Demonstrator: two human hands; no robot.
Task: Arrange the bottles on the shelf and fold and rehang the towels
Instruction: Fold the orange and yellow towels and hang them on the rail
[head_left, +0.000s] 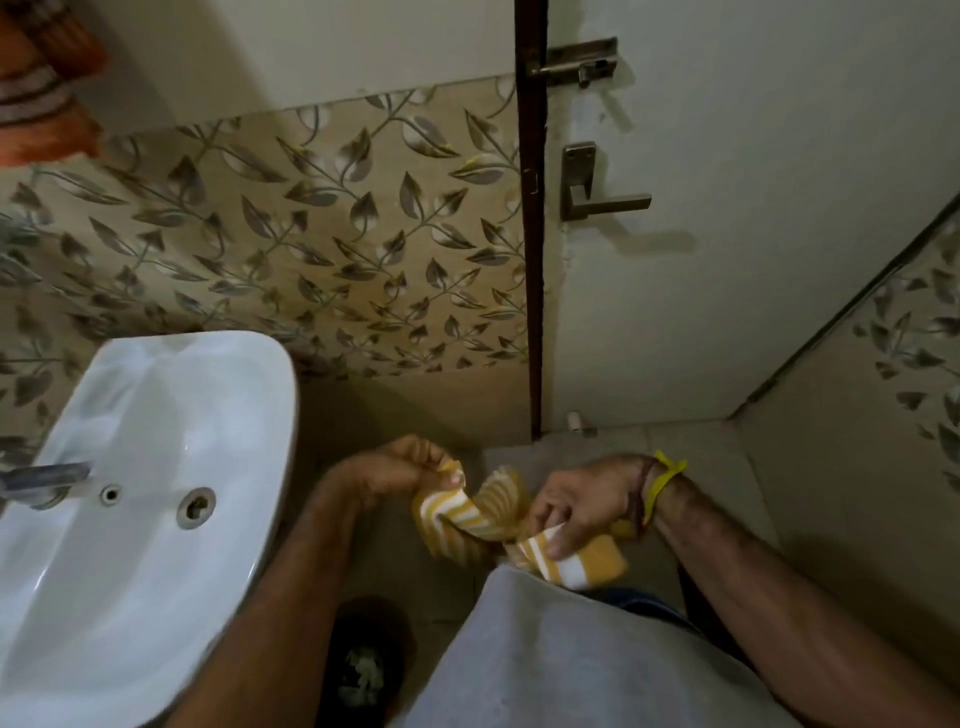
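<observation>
Towel, upper left: orange and brown striped cloth hanging at the frame's top-left corner; what carries it is out of view.
Basin: white ceramic wash basin against the leaf-patterned tiled wall, with a metal tap at its left edge.
Left hand: left hand raised in front of the body, just right of the basin, its fingers and thumb pinching one end of the cloth.
Task object: small yellow and white striped towel held in the air between both hands, twisted and bunched at its middle, above the tiled floor.
Right hand: right hand, a yellow band at its wrist, fingers curled down and gripping the towel's other end, which hangs just over the grey shirt.
Door: pale door with metal lever handle and bolt latch, shut.
Progress: folding appears to be at an early stage, since the cloth shows no flat fold; squaring, folding and rehanging remain. No shelf or bottles are in view, so that part cannot be judged.
</observation>
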